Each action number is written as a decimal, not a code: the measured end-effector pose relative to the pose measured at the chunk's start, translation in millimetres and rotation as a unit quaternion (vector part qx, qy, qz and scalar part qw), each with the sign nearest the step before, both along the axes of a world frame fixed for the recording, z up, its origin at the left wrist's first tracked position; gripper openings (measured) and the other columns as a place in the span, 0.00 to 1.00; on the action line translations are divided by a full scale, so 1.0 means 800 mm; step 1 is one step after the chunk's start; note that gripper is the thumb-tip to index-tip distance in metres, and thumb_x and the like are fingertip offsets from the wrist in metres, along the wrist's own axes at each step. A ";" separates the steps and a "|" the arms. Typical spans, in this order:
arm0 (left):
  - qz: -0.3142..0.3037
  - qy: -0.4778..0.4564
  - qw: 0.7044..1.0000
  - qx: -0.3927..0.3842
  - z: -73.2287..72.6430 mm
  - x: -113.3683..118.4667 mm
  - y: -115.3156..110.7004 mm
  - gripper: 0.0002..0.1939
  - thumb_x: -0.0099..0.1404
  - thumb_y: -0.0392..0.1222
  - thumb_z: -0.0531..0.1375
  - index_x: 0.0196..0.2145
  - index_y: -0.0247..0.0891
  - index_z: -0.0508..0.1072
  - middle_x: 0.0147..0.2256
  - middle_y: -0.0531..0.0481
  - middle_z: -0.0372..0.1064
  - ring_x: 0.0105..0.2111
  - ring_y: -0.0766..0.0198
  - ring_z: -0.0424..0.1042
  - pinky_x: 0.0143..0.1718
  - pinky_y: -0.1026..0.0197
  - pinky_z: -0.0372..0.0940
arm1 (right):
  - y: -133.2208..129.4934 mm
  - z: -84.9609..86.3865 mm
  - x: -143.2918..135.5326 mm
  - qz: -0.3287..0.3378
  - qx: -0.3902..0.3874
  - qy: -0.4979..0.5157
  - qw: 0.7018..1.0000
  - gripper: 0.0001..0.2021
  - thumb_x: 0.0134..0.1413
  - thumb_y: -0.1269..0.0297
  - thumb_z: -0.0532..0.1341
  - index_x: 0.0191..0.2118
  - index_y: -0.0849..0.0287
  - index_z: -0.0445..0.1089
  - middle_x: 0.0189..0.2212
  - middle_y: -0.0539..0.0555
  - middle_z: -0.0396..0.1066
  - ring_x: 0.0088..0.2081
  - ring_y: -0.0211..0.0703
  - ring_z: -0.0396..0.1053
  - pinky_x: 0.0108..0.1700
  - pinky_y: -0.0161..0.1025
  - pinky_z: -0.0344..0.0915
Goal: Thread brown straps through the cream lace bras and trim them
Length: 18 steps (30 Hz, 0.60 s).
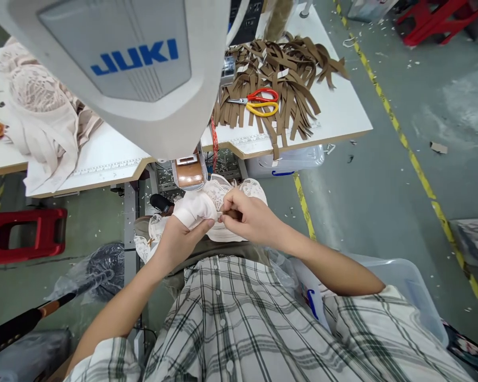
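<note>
A white lace bra (195,206) lies over my lap just below the sewing machine's arm, its lace panels spread to both sides. My left hand (180,240) is closed on a smooth, padded-looking part of it, thumb on top. Close by on the right, my right hand (252,216) pinches the bra's edge with fingertips curled together. What exactly sits between those fingertips is too small to make out. Above the hands, the sewing machine (143,69) has a brown-covered metal end (190,174) that almost touches the fabric.
Brown straps (298,101) are heaped on the white table (342,114), with red-and-yellow scissors (263,102) on them. Pale lace garments (40,114) hang over the left table edge. A red stool (24,233) stands left; a clear plastic bin (406,281) is by my right elbow.
</note>
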<state>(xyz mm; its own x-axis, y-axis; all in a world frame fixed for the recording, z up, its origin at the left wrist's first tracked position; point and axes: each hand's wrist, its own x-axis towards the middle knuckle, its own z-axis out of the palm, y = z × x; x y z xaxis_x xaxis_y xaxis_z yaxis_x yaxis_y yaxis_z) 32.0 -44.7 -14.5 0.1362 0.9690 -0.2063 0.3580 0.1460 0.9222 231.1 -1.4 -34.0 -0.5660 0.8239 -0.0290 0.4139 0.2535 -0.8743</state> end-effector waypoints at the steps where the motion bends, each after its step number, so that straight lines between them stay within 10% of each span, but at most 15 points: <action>1: 0.001 -0.002 1.000 -0.008 0.002 0.002 -0.001 0.17 0.66 0.46 0.62 0.49 0.38 0.77 0.47 0.46 0.77 0.48 0.53 0.73 0.53 0.55 0.65 | 0.000 0.001 -0.001 0.005 0.023 -0.011 1.000 0.08 0.54 0.72 0.57 0.36 0.54 0.56 0.21 0.42 0.59 0.22 0.33 0.55 0.29 0.34 0.50; 7: 0.025 0.015 0.999 -0.028 0.006 0.007 -0.004 0.16 0.64 0.46 0.63 0.47 0.37 0.78 0.44 0.46 0.78 0.46 0.53 0.74 0.49 0.56 0.67 | -0.001 -0.001 -0.001 0.029 0.101 -0.038 0.994 0.08 0.54 0.72 0.56 0.37 0.54 0.56 0.24 0.44 0.61 0.23 0.35 0.55 0.29 0.35 0.49; 18: 0.014 -0.013 0.999 -0.035 0.003 0.001 0.013 0.12 0.62 0.46 0.66 0.38 0.35 0.79 0.35 0.48 0.78 0.37 0.58 0.73 0.41 0.59 0.68 | 0.025 0.004 0.002 0.073 0.009 -0.023 0.997 0.04 0.55 0.69 0.60 0.30 0.58 0.68 0.23 0.46 0.64 0.27 0.34 0.59 0.30 0.34 0.51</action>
